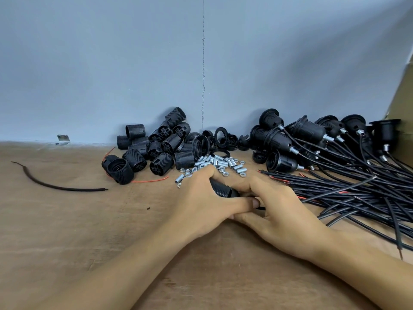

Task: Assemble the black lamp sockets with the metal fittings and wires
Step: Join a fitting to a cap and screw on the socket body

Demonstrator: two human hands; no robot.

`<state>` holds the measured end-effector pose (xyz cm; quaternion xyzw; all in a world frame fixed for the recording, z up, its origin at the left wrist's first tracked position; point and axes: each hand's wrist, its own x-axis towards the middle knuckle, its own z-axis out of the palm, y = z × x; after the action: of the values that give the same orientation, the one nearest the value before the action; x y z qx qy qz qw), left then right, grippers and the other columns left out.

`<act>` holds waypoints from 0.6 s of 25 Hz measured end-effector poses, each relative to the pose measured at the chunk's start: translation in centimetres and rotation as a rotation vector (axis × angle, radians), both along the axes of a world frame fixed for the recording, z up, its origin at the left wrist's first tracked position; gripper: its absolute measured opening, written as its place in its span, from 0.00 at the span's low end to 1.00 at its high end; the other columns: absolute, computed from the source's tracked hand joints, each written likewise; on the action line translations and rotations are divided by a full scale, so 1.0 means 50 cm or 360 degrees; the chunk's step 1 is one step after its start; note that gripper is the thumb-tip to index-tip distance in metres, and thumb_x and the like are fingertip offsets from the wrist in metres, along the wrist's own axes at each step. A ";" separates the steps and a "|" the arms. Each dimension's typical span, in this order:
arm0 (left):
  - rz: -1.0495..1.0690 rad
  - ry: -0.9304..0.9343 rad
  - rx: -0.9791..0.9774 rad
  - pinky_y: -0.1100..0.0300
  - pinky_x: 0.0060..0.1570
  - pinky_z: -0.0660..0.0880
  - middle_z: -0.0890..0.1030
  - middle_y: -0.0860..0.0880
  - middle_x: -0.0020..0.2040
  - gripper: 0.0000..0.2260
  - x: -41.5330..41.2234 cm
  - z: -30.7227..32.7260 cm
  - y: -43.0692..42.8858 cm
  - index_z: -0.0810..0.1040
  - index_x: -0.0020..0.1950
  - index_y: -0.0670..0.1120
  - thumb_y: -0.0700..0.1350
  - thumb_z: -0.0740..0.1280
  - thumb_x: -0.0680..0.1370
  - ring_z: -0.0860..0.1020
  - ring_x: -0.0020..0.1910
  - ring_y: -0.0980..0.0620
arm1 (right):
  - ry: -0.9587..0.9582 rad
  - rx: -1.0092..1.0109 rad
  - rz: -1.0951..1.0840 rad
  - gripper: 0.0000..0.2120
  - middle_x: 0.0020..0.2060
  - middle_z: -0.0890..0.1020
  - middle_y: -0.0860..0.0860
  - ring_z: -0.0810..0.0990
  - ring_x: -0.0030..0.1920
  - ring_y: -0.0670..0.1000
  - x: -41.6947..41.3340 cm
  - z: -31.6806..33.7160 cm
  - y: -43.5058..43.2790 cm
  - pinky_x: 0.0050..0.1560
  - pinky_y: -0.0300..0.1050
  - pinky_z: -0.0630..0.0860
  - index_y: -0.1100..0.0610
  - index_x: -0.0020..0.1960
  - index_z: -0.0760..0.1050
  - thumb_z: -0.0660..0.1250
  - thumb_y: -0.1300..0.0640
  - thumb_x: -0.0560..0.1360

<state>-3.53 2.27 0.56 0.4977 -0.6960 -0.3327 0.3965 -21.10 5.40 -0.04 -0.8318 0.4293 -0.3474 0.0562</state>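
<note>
Brown tabletop [67, 220] runs back to a pale blue wall [111, 63], with a heap of metal fittings [219, 163] near the middle. Left of that heap, a pile of bare sockets [156, 144] waits unassembled. Right of the heap lie finished sockets [308, 130], each with a fitting and wire in place, and loose wires [357, 191] fan out in front of them. Just in front of the heap, the left hand [201, 198] curls round one ribbed socket [223, 189]. The right hand [274, 211] grips that socket's near end, where a black wire emerges. Judging by the piles, the work is roughly midway.
</note>
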 end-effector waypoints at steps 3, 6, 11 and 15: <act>-0.0072 0.0319 0.0092 0.54 0.36 0.81 0.85 0.53 0.36 0.24 -0.011 -0.010 0.002 0.78 0.46 0.49 0.57 0.81 0.57 0.84 0.35 0.55 | -0.0034 -0.0013 -0.0023 0.18 0.46 0.80 0.41 0.79 0.51 0.43 -0.003 0.003 0.003 0.50 0.43 0.75 0.46 0.60 0.75 0.68 0.41 0.74; 0.0001 0.0462 0.0082 0.43 0.43 0.83 0.86 0.52 0.40 0.23 -0.022 -0.023 0.003 0.78 0.47 0.53 0.58 0.80 0.59 0.86 0.41 0.53 | -0.0057 -0.0024 -0.0032 0.19 0.44 0.79 0.41 0.79 0.50 0.44 -0.004 0.006 0.007 0.50 0.43 0.76 0.46 0.62 0.75 0.66 0.38 0.75; 0.0018 0.0528 0.0088 0.38 0.48 0.82 0.86 0.50 0.41 0.19 -0.032 -0.037 0.005 0.75 0.44 0.59 0.58 0.80 0.59 0.86 0.44 0.48 | -0.0045 -0.0083 -0.0052 0.19 0.43 0.79 0.42 0.79 0.49 0.44 -0.006 0.004 0.008 0.50 0.38 0.73 0.49 0.60 0.76 0.64 0.42 0.73; 0.0019 0.0616 0.0059 0.39 0.50 0.81 0.86 0.50 0.42 0.20 -0.037 -0.033 0.014 0.75 0.46 0.55 0.56 0.79 0.60 0.86 0.44 0.48 | -0.0096 -0.0106 -0.0074 0.17 0.43 0.79 0.43 0.79 0.48 0.43 -0.005 0.001 0.006 0.49 0.36 0.73 0.48 0.59 0.75 0.65 0.44 0.72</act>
<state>-5.36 2.95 -1.10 0.4358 -0.5975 -0.4326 0.5157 -21.35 5.70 0.02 -0.8121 0.4348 -0.3877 0.0334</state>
